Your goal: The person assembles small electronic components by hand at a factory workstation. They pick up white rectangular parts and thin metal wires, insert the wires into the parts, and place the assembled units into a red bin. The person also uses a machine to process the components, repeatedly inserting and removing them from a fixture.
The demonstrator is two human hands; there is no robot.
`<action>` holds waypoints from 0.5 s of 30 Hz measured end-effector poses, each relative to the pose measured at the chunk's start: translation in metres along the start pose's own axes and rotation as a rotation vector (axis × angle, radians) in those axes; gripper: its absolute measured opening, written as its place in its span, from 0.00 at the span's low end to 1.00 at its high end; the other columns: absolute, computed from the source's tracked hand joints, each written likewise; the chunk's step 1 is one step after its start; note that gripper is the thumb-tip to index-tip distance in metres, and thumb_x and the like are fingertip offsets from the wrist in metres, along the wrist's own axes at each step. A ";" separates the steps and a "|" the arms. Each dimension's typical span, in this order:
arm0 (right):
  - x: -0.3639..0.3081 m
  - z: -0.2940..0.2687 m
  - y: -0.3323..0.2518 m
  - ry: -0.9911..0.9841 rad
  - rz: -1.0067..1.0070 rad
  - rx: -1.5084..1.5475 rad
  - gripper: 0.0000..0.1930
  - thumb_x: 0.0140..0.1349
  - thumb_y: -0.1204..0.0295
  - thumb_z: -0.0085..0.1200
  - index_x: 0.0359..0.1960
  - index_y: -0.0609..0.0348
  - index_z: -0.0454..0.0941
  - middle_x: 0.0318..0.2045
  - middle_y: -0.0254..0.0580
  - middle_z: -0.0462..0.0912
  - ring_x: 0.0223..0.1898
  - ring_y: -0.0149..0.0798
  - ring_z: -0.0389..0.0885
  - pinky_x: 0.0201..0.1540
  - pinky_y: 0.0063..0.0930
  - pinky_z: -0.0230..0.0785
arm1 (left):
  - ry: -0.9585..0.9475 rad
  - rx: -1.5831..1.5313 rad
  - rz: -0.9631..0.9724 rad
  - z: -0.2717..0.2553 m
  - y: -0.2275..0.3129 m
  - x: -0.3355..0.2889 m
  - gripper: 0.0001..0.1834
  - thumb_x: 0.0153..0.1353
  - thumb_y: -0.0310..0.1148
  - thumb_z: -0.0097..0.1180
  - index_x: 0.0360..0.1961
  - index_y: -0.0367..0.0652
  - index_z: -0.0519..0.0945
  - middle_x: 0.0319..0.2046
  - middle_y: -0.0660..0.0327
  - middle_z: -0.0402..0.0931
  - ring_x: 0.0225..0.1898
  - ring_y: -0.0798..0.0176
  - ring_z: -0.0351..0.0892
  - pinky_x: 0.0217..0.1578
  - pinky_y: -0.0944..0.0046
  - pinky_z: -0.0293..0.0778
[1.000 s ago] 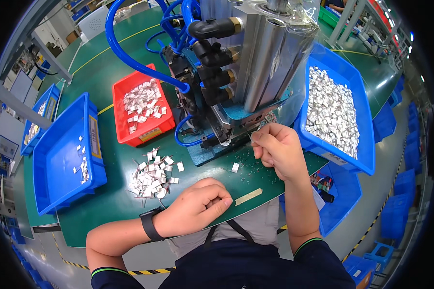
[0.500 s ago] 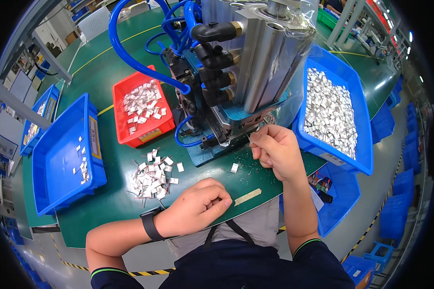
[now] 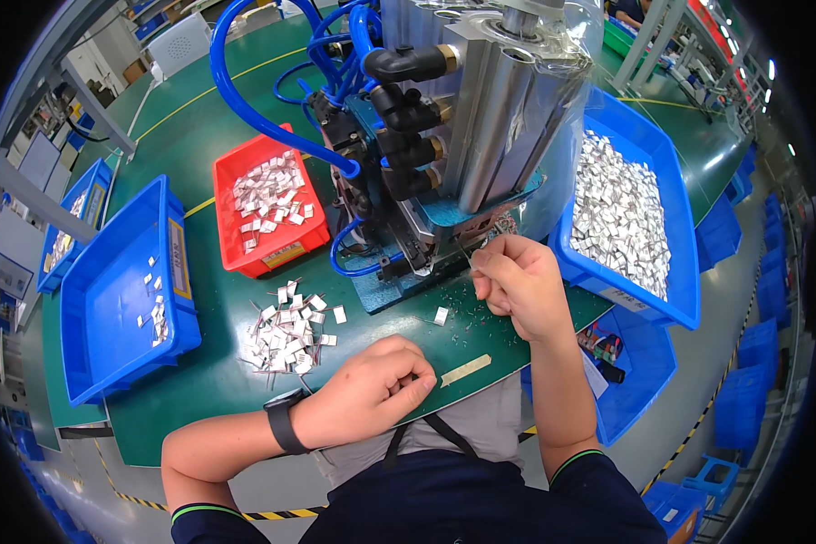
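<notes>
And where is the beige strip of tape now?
In the head view, the strip of tape lies near the front edge of the green table, just right of the left hand.

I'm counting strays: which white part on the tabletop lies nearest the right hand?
The single white part, lying by itself between the heap and the right hand; the others lie in or beside that heap.
</notes>
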State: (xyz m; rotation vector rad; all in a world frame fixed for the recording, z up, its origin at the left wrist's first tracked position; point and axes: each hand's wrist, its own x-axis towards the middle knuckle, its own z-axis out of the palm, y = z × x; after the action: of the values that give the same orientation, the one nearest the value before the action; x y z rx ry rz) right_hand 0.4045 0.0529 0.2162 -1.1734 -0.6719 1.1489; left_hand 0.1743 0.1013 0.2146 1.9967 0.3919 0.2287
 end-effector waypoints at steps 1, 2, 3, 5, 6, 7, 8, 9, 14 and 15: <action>-0.001 -0.001 0.003 -0.010 -0.015 0.001 0.07 0.59 0.73 0.57 0.28 0.63 0.75 0.18 0.36 0.76 0.13 0.18 0.60 0.13 0.15 0.47 | -0.014 0.037 0.021 -0.003 0.003 -0.002 0.05 0.61 0.26 0.56 0.37 0.35 0.77 0.37 0.55 0.75 0.40 0.55 0.74 0.41 0.60 0.71; -0.002 -0.005 0.004 -0.014 -0.033 -0.002 0.07 0.59 0.73 0.57 0.28 0.63 0.75 0.19 0.35 0.76 0.13 0.18 0.60 0.14 0.15 0.47 | 0.025 0.216 0.107 -0.009 0.008 -0.001 0.07 0.59 0.25 0.56 0.38 0.35 0.76 0.39 0.53 0.74 0.41 0.53 0.73 0.43 0.58 0.71; -0.003 -0.007 0.006 -0.026 -0.049 0.001 0.07 0.59 0.73 0.57 0.28 0.63 0.75 0.19 0.35 0.76 0.14 0.18 0.61 0.14 0.14 0.49 | 0.061 0.396 0.183 -0.017 0.017 -0.004 0.10 0.57 0.23 0.57 0.40 0.34 0.76 0.40 0.51 0.74 0.42 0.50 0.73 0.44 0.57 0.71; -0.004 -0.010 0.008 -0.050 -0.083 0.005 0.06 0.60 0.73 0.57 0.29 0.63 0.76 0.20 0.35 0.76 0.15 0.18 0.62 0.15 0.14 0.51 | 0.133 0.700 0.201 -0.026 0.026 -0.010 0.15 0.53 0.21 0.56 0.43 0.33 0.74 0.44 0.48 0.73 0.44 0.47 0.73 0.46 0.54 0.70; -0.005 -0.010 0.009 -0.059 -0.096 -0.018 0.06 0.60 0.73 0.57 0.30 0.63 0.76 0.21 0.35 0.76 0.15 0.18 0.63 0.15 0.14 0.52 | 0.169 0.825 0.140 -0.029 0.027 -0.013 0.17 0.51 0.21 0.56 0.45 0.32 0.73 0.45 0.46 0.73 0.45 0.45 0.73 0.47 0.53 0.70; -0.006 -0.011 0.010 -0.066 -0.110 -0.041 0.06 0.60 0.73 0.57 0.30 0.62 0.76 0.21 0.34 0.76 0.16 0.18 0.64 0.16 0.13 0.53 | 0.203 0.948 0.080 -0.030 0.028 -0.014 0.20 0.50 0.20 0.55 0.46 0.31 0.72 0.47 0.45 0.72 0.47 0.44 0.72 0.48 0.52 0.70; -0.007 -0.010 0.010 -0.079 -0.125 -0.064 0.05 0.60 0.73 0.57 0.30 0.62 0.76 0.21 0.34 0.76 0.16 0.18 0.65 0.17 0.13 0.55 | 0.210 1.034 0.021 -0.031 0.028 -0.015 0.21 0.49 0.21 0.52 0.47 0.28 0.72 0.47 0.43 0.72 0.48 0.43 0.72 0.50 0.52 0.69; -0.007 -0.011 0.011 -0.092 -0.130 -0.073 0.05 0.60 0.73 0.57 0.31 0.62 0.76 0.21 0.33 0.77 0.17 0.18 0.66 0.17 0.13 0.56 | 0.196 1.064 0.002 -0.031 0.025 -0.014 0.21 0.49 0.21 0.51 0.48 0.28 0.71 0.47 0.43 0.73 0.47 0.43 0.72 0.50 0.52 0.69; -0.006 -0.012 0.014 -0.135 -0.132 -0.097 0.05 0.60 0.72 0.58 0.31 0.61 0.77 0.22 0.31 0.77 0.20 0.17 0.69 0.18 0.13 0.58 | 0.138 1.078 -0.083 -0.023 0.011 -0.008 0.22 0.48 0.21 0.50 0.48 0.27 0.72 0.44 0.44 0.73 0.45 0.46 0.73 0.49 0.52 0.69; -0.007 -0.012 0.013 -0.127 -0.128 -0.101 0.05 0.60 0.72 0.57 0.30 0.61 0.77 0.22 0.32 0.77 0.19 0.17 0.69 0.18 0.13 0.58 | 0.146 1.091 -0.075 -0.022 0.010 -0.008 0.22 0.48 0.22 0.50 0.47 0.27 0.72 0.44 0.45 0.74 0.45 0.47 0.73 0.49 0.52 0.69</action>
State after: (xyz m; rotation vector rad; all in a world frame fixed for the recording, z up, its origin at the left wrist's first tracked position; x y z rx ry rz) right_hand 0.4090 0.0419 0.2011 -1.1312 -0.8984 1.0982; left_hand 0.1614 0.1131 0.2335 3.0297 0.7968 0.1120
